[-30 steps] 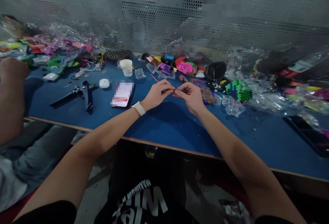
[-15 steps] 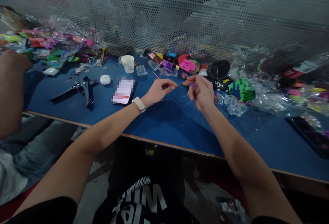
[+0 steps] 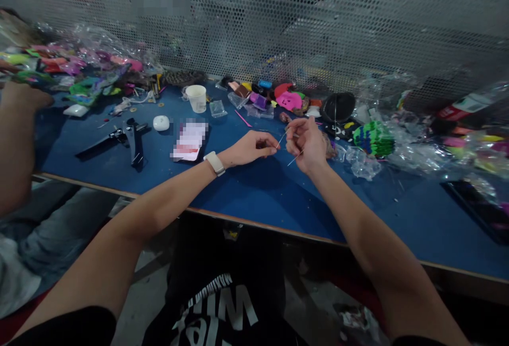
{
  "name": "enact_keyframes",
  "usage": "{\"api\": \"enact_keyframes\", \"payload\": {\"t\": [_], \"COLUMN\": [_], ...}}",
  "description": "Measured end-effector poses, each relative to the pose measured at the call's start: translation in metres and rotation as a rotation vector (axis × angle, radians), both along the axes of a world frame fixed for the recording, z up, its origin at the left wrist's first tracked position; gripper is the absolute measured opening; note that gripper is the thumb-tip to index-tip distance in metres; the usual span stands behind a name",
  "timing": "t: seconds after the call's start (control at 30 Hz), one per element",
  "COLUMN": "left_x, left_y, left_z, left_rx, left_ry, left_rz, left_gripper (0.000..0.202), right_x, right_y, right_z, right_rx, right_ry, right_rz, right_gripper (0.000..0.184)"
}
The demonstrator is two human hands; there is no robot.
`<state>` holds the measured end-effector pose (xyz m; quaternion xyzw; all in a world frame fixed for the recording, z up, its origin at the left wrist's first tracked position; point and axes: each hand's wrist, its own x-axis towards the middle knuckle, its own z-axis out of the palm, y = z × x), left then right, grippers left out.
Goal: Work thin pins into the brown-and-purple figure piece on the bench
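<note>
Above the blue table [image 3: 254, 203], my left hand [image 3: 254, 147] pinches one end of a thin pale strand [image 3: 282, 139], which looks like clear cord or wire. My right hand [image 3: 308, 144], fingers curled, holds the strand's other side. A short straight piece sticks out under the right palm; I cannot tell if it belongs to the same strand. Anything smaller between the right fingertips is too small to make out. A thin pink stick [image 3: 243, 118] lies just beyond my left hand. Crumpled clear plastic [image 3: 362, 163] is near my right wrist.
On the left are a phone [image 3: 191, 142], a white earbud case [image 3: 161, 123], a folding black tool [image 3: 129, 139] and a paper cup [image 3: 196, 98]. Colourful clay pieces [image 3: 289, 99] line the perforated metal screen [image 3: 254, 28]. Another person's arm [image 3: 18, 139] rests at far left. A dark phone [image 3: 477, 211] lies right.
My left hand has moved slightly right and down, nearer my right hand. The strand between them now slants more steeply. My right fingers have curled in more.
</note>
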<state>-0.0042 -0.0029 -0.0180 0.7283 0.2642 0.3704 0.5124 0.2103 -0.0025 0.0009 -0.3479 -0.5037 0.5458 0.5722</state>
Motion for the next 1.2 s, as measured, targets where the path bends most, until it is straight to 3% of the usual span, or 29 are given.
{"api": "enact_keyframes", "payload": {"t": [0.23, 0.37, 0.47, 0.6, 0.73, 0.87, 1.03, 1.1, 1.2], "left_x": [-0.002, -0.001, -0.003, -0.013, -0.033, -0.058, -0.101, -0.118, -0.132], "left_y": [-0.002, 0.002, 0.005, 0.007, 0.002, -0.014, -0.033, -0.034, -0.032], "left_z": [0.006, 0.004, 0.002, 0.014, 0.039, 0.053, 0.048, 0.045, 0.044], "left_rx": [-0.001, 0.021, 0.120, 0.388, 0.624, 0.535, 0.297, 0.180, 0.140], "left_ry": [-0.011, -0.022, 0.013, 0.222, 0.650, 1.062, 1.327, 1.366, 1.385], "left_rz": [0.064, 0.145, 0.279, 0.503, 0.704, 0.814, 0.878, 0.881, 0.851], "left_gripper": [0.014, 0.009, 0.011, 0.018, 0.029, 0.058, 0.099, 0.108, 0.116], "right_x": [0.005, 0.011, 0.011, 0.008, 0.004, 0.001, -0.003, -0.005, -0.008], "right_y": [-0.002, -0.007, -0.010, -0.013, -0.013, -0.016, -0.022, -0.024, -0.023], "right_z": [0.005, 0.011, 0.015, 0.017, 0.014, 0.009, 0.002, -0.002, -0.006], "right_rx": [-0.035, -0.072, -0.061, -0.024, 0.077, 0.295, 0.713, 0.762, 0.776], "right_ry": [0.110, 0.075, 0.064, 0.032, -0.046, -0.321, -0.761, -0.801, -0.820], "right_rz": [0.101, 0.117, 0.139, 0.157, 0.128, 0.038, -0.039, -0.020, -0.012], "right_gripper": [0.035, 0.032, 0.031, 0.036, 0.034, 0.027, 0.028, 0.032, 0.034]}}
